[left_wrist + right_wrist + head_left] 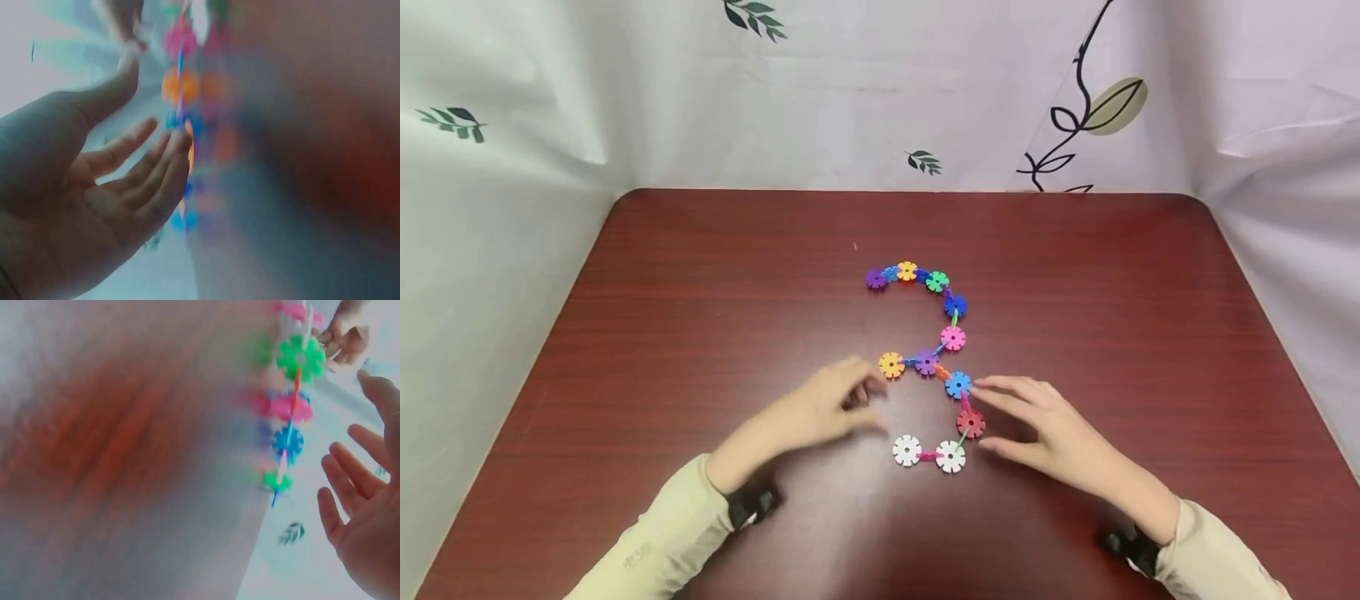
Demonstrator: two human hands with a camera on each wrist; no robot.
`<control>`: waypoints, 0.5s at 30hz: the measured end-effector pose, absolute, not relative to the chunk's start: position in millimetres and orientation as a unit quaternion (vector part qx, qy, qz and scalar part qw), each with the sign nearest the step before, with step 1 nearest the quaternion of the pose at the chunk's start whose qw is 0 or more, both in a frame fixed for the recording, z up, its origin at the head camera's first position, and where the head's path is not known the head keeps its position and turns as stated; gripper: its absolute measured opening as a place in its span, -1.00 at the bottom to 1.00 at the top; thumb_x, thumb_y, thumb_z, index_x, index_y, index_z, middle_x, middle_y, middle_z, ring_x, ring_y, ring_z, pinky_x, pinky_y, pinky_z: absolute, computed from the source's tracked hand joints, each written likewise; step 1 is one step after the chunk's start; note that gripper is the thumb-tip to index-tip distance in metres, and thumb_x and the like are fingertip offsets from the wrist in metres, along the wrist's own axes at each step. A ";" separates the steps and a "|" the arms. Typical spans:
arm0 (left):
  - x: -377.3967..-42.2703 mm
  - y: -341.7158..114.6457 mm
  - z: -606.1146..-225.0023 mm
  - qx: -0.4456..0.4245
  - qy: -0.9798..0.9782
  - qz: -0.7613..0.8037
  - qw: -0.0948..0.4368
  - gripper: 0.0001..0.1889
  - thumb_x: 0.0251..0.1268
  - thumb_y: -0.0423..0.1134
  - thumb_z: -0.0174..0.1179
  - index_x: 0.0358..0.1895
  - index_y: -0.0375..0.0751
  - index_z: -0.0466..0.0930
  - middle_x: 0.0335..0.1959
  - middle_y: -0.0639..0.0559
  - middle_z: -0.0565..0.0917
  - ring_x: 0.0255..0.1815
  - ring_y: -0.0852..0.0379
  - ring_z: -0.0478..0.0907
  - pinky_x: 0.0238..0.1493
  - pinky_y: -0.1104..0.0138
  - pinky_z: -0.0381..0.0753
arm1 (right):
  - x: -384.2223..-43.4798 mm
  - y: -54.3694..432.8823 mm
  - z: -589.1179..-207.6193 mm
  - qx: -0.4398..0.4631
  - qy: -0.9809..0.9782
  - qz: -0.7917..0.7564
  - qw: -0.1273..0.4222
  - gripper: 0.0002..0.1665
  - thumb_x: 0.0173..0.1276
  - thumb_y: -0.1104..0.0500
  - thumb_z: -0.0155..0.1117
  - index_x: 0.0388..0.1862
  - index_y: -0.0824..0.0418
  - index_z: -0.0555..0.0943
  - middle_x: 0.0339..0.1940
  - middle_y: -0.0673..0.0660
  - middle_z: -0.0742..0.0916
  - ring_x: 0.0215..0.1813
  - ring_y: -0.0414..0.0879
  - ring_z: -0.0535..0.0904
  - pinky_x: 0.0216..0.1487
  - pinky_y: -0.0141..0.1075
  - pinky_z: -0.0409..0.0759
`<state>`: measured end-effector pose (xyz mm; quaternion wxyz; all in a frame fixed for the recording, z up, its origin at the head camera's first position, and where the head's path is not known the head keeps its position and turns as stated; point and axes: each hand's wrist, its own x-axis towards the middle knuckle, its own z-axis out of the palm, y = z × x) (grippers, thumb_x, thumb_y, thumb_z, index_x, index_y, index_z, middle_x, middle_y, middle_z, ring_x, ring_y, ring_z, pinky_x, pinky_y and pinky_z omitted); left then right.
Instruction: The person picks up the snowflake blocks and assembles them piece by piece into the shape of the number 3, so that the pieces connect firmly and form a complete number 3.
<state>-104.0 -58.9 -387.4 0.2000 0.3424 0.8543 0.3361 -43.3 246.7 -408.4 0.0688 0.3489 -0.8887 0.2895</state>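
Notched plastic snowflake discs, linked edge to edge, lie on the table in a chain curved like a 3. A purple disc (876, 279) ends it at the top, a white disc (907, 451) at the bottom. My left hand (823, 404), slightly blurred and holding nothing, hovers left of the chain, below the yellow disc (891, 365) at its middle. My right hand (1052, 429) has its fingers spread, their tips close to the light blue disc (958, 385) and red disc (971, 423); whether they touch I cannot tell. Both wrist views show loosely extended fingers beside the chain.
The dark red-brown wooden table (700, 317) has rounded far corners. Behind it and along both sides hangs a pale curtain (850, 100) with printed leaves. Black wrist cameras sit under both cuffs, near the table's front.
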 end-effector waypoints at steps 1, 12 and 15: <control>-109.8 -62.8 -386.9 0.347 0.862 0.324 0.176 -0.54 0.12 -0.15 0.32 0.08 -0.22 0.47 -0.08 -0.04 0.54 -0.07 0.08 0.50 0.01 0.25 0.54 | -45.4 248.0 -407.8 0.346 -0.891 0.287 0.064 -0.28 -0.03 0.01 0.51 0.17 0.11 0.54 0.20 0.06 0.54 0.20 -0.09 0.42 0.06 -0.17 0.33; -135.3 -57.4 -388.8 0.407 0.868 0.136 0.252 -0.39 0.41 -0.07 0.00 0.46 0.06 0.03 0.51 -0.04 -0.06 0.50 -0.05 -0.11 0.40 -0.11 -0.05 | -140.0 224.3 -396.9 0.228 -0.929 0.267 -0.115 -0.08 0.32 -0.24 0.09 0.50 0.12 0.02 0.52 0.24 0.05 0.46 0.26 0.04 0.34 0.22 0.08; -132.8 -53.0 -388.6 0.385 0.882 0.123 0.244 -0.35 0.39 0.00 0.01 0.47 0.14 -0.02 0.52 -0.02 -0.11 0.51 0.01 -0.13 0.42 -0.08 -0.08 | -174.7 216.3 -391.2 0.218 -0.926 0.266 -0.157 -0.06 0.34 -0.26 0.04 0.51 0.13 -0.04 0.53 0.23 0.01 0.48 0.23 0.00 0.37 0.17 0.06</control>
